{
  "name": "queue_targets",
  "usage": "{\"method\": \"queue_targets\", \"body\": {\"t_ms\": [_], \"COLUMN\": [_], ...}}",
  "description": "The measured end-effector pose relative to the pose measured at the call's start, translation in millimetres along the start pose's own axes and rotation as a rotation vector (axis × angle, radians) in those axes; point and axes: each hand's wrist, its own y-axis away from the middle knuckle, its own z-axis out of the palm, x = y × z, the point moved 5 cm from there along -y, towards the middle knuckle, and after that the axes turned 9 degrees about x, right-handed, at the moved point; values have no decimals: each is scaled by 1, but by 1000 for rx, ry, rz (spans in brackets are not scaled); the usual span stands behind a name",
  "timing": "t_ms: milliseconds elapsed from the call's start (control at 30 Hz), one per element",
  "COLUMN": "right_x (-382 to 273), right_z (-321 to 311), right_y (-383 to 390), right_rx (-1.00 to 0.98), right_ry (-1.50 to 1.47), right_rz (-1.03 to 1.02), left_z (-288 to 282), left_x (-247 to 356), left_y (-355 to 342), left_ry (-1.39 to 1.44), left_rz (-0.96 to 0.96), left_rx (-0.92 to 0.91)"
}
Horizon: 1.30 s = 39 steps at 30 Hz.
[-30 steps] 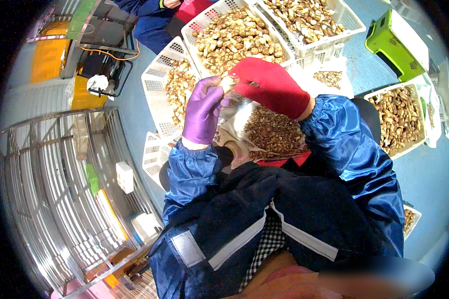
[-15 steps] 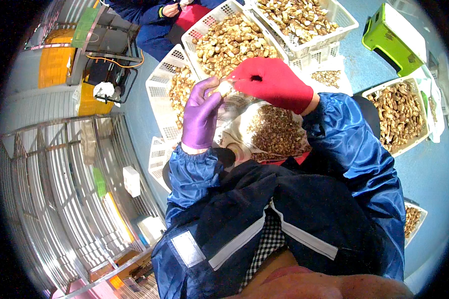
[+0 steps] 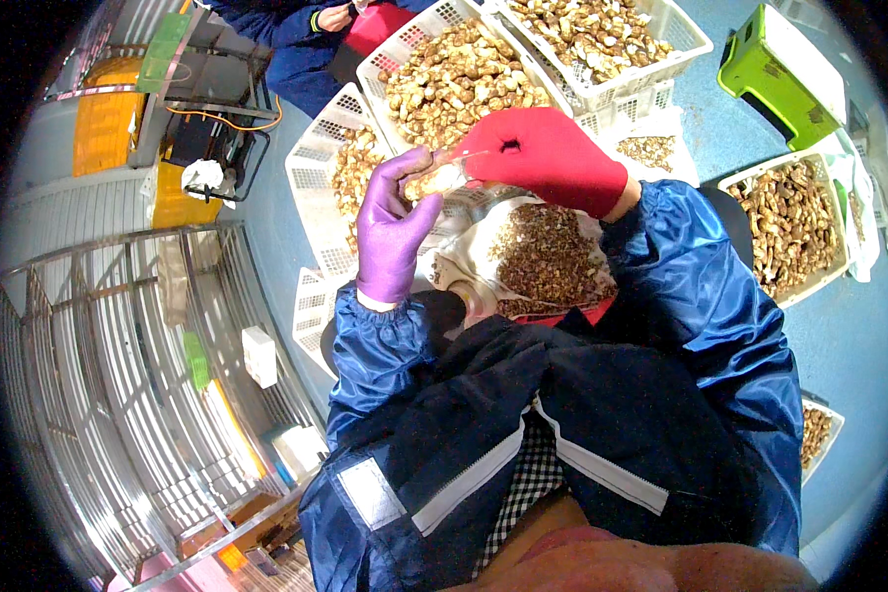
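Note:
My left hand (image 3: 393, 232), in a purple glove, is closed with thumb and fingers around a pale brown-and-white mushroom (image 3: 438, 182). Close against that mushroom is my right hand (image 3: 548, 160), wearing a red glove with a dark hole in it. Its fingers are closed, and a thin, pale, blade-like edge shows at their tips; what they grip is mostly hidden. Below the hands, brown and whitish trimmings (image 3: 551, 259) lie heaped on white sheeting. Beyond them stands a white perforated crate of mushrooms (image 3: 459, 84).
More mushroom crates stand at the left (image 3: 316, 187), far right (image 3: 699, 44) and right (image 3: 789, 232). A green-and-white stool (image 3: 781, 74) is at the upper right. Across from me sits another person, one hand (image 3: 334, 18) showing. Metal racking (image 3: 118, 385) lines the left.
My hands have drawn slightly apart, the right one a little up and right. The left fingers have spread wider around the mushroom, which shows more now.

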Motion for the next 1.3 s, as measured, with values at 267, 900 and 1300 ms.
{"method": "queue_targets", "body": {"t_ms": [267,900,1300], "right_x": [-6,-6,-1], "right_z": [8,12,16], "right_y": [1,-6,-8], "right_rx": [-27,-105,-25], "right_ry": [101,-213,-46], "right_rz": [-106,170,-63], "left_z": [-6,-21,1], "left_x": [5,-18,-24], "left_y": [3,5,15], "left_ry": [-106,172,427], "left_rz": [66,-162,-349], "left_rx": [-60,-82,-9]}}
